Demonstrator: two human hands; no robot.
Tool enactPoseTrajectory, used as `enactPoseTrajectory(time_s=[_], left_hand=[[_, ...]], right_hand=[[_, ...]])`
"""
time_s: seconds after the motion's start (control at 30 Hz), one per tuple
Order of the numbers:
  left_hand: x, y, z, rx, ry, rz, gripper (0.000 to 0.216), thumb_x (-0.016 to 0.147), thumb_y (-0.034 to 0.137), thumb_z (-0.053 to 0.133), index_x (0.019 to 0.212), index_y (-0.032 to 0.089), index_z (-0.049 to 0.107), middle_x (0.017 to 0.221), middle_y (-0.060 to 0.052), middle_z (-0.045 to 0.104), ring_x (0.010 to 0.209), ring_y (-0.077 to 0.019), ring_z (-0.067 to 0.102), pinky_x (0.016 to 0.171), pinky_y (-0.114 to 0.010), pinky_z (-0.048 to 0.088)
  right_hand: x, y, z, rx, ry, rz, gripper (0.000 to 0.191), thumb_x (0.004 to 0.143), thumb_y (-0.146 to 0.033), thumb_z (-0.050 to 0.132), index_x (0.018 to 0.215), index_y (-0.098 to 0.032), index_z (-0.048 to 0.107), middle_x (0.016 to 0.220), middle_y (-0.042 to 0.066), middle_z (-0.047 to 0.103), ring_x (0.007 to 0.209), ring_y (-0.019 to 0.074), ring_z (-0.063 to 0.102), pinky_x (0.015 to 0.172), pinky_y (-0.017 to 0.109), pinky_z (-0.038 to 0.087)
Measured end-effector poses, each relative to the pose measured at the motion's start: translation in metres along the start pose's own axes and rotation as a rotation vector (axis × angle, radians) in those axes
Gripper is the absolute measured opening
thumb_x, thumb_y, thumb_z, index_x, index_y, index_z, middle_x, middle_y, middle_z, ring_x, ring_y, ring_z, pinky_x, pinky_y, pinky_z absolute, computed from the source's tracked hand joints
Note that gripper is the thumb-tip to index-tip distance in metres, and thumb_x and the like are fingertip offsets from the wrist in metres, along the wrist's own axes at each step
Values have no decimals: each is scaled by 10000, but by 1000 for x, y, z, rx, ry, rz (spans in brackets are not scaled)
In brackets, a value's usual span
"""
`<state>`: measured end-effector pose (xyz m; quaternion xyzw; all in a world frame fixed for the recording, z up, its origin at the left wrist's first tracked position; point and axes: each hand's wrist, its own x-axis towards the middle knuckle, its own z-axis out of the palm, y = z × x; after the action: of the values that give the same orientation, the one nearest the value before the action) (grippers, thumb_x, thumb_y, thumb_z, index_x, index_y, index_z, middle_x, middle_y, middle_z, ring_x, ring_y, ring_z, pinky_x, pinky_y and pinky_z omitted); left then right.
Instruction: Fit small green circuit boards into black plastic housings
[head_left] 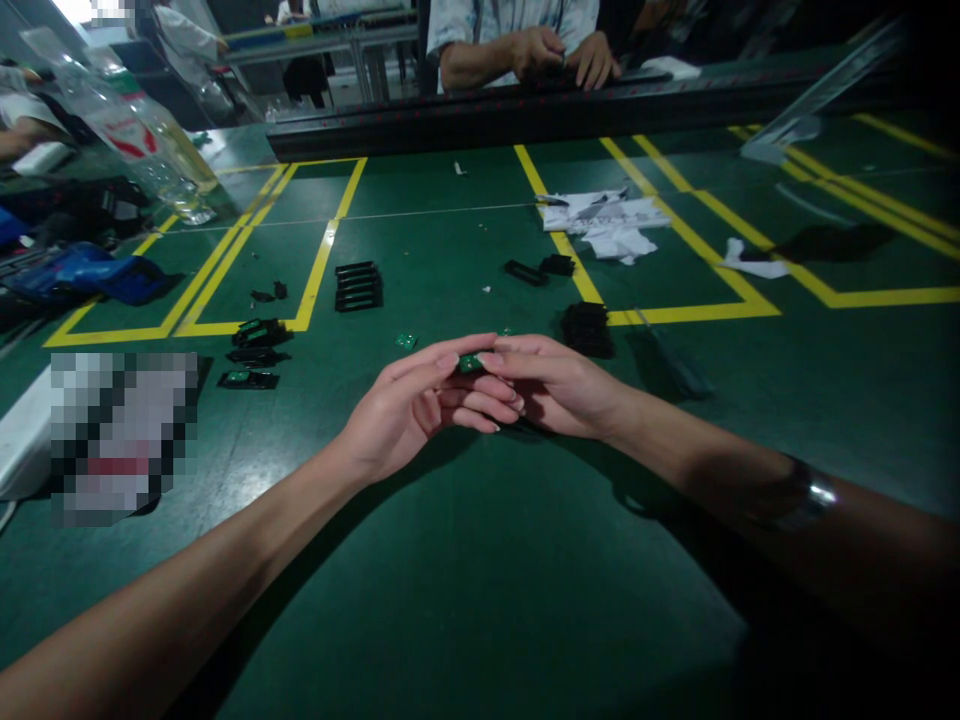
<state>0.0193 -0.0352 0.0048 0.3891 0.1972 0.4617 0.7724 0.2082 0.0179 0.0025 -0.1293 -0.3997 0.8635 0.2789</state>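
Both hands meet over the middle of the green table (480,560), pinching a small green circuit board (470,364) between thumbs and fingers. My left hand (401,405) holds its left end and my right hand (570,385) its right end. The fingers hide most of it, so I cannot tell whether it sits in a black housing. Another green circuit board (406,341) lies just beyond my left fingers. Right of my right hand are stacked black plastic parts (587,328). A row of slim black frames (358,286) lies farther off to the left.
Black parts with green boards (247,380) lie at left, beside a pixelated object (127,435). Plastic bottles (150,150) stand behind a blue tool (97,272). Crumpled white paper (607,222) lies beyond the hands. Across a black rail (465,125), another person's hands (570,60) are busy.
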Motion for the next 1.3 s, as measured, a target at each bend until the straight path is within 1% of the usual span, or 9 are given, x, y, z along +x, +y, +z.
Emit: enactPoseTrajectory(time_s=[0.3,0.5,0.67,0.73,0.83,0.97,1.07,1.2,1.3], left_hand=[[-1,1,0,20,33,-19,346,995,172,613,1326,181,712,1008,-108,821,895,-198,807,778,-261,639],[-2,2,0,9,49,-49,335,976,162,642,1297,191,733,1010,-111,821,876,-190,807,741,-238,629],[-3,3,0,31,46,-62,366,951,169,677,1313,190,722,987,-104,823,835,-204,812,699,-247,627],[-3,2,1,43,43,-62,378,951,173,680,1326,192,714,978,-99,824,822,-205,812,691,-252,629],[-3,2,2,53,31,-51,369,953,172,681,1319,201,720,959,-86,823,814,-201,811,686,-249,631],[-3,2,2,63,16,-50,337,973,166,661,1295,231,738,956,-63,815,806,-180,804,684,-236,629],[-3,3,2,65,16,-52,333,974,163,660,1287,239,744,964,-59,812,801,-173,800,684,-236,629],[-3,2,2,47,41,-68,335,944,167,696,1270,215,755,939,-67,813,773,-174,794,670,-244,629],[-2,3,2,28,52,-78,336,928,158,706,1257,200,766,917,-73,813,762,-173,791,672,-244,630]], right_hand=[[-2,-1,0,-57,25,-5,154,967,-200,711,846,-105,714,625,4,594,566,111,546,576,242,487],[-2,-2,4,-24,5,-1,100,973,-179,703,912,-105,733,611,-25,544,609,132,595,655,290,574],[-2,-4,6,8,-74,-5,218,1011,-130,620,825,-104,732,606,-19,550,612,154,649,715,361,627],[-3,-5,5,-1,-83,-1,281,1017,-128,604,758,-104,711,596,-12,557,612,164,668,723,376,634],[-4,-5,4,-26,-69,11,292,1006,-145,627,726,-105,704,592,-4,582,600,172,677,718,383,637],[-4,-6,2,-87,-15,25,235,955,-209,724,742,-110,710,605,9,634,577,167,681,666,329,613],[-3,-7,2,-139,12,48,246,916,-262,777,737,-109,705,617,29,675,558,148,661,621,283,575],[-2,-8,3,-148,-8,57,271,922,-275,761,721,-104,699,618,47,691,579,152,677,574,250,523],[-2,-7,2,-153,-10,43,275,929,-260,746,711,-103,690,596,36,663,562,139,651,532,234,477]])
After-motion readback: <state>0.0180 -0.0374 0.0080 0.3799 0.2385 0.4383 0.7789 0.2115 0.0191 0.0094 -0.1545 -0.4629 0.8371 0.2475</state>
